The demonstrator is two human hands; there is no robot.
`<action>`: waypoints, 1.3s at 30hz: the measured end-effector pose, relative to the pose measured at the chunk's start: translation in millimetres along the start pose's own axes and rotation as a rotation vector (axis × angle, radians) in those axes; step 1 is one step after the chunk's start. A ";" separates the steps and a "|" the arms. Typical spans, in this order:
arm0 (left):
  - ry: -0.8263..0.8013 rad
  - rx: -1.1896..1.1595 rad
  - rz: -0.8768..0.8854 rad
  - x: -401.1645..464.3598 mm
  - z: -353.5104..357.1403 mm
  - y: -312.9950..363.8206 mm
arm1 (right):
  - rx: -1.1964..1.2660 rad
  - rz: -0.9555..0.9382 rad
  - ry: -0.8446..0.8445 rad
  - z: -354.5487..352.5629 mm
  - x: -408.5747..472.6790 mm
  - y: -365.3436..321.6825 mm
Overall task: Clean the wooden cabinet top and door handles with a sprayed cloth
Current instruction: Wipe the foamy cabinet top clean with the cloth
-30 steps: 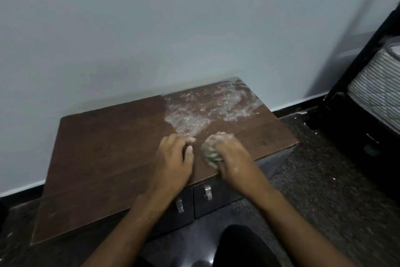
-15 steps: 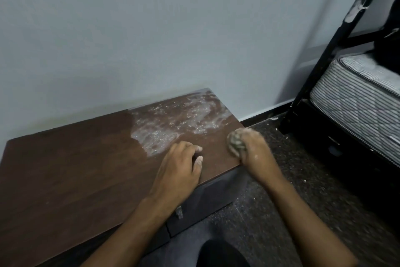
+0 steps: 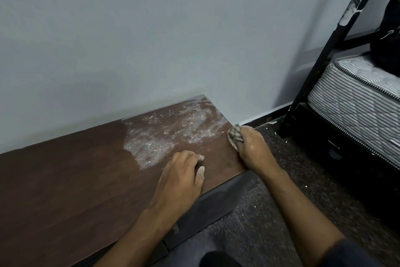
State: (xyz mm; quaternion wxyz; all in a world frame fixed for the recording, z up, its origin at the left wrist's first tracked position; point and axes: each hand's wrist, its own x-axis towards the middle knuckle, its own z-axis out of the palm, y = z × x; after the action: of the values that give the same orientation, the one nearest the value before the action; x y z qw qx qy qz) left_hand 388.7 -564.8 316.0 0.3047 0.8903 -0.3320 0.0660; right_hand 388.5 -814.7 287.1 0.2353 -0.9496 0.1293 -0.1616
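Right hand (image 3: 252, 152) grips a bunched checked cloth (image 3: 234, 135); fingers curled tight around it, wad protruding from the top of the fist. Fist sits at the right-hand edge of the wooden cabinet top (image 3: 65, 191), cloth touching or just at that edge; exact contact cannot be told.

Just left of the cloth, across the far right part of the top: a white foamy residue (image 3: 173, 134), streaked and speckled, reaching back to the wall (image 3: 151, 39). Nearer the person than the foam, left hand (image 3: 184, 178) rests palm-down on the bare wood, fingers bent, knuckles raised, holding nothing. White smears show on the fingertips (image 3: 200, 171).

Below the left hand: dark cabinet front (image 3: 212, 206); one small metal handle (image 3: 175, 228) partly visible beside the forearm.

Right of the gripping hand: speckled floor (image 3: 270, 201), black bed frame (image 3: 337, 39), striped mattress (image 3: 357, 97).
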 end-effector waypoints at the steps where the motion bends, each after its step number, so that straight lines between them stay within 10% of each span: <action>1: 0.005 0.001 -0.007 -0.9 -1.1 -1.5 | -0.027 0.011 0.019 3.6 0.0 -3.9; 19: 0.219 0.061 -0.352 -31.7 -57.5 -67.0 | 0.061 -0.546 -0.280 97.6 -65.1 -170.4; 31: 0.326 0.025 -0.360 -36.2 -80.9 -99.1 | 0.089 -0.634 -0.313 72.2 -98.8 -149.5; 39: 0.236 0.039 -0.324 -28.7 -71.6 -99.8 | 0.043 -0.373 -0.225 97.8 -28.8 -178.4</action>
State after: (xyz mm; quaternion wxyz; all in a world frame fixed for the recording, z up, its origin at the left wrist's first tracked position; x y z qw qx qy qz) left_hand 435.6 -447.7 314.7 0.3307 0.9239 -0.1453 0.1262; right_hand 428.4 -613.1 285.4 0.2344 -0.9639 -0.0790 -0.0981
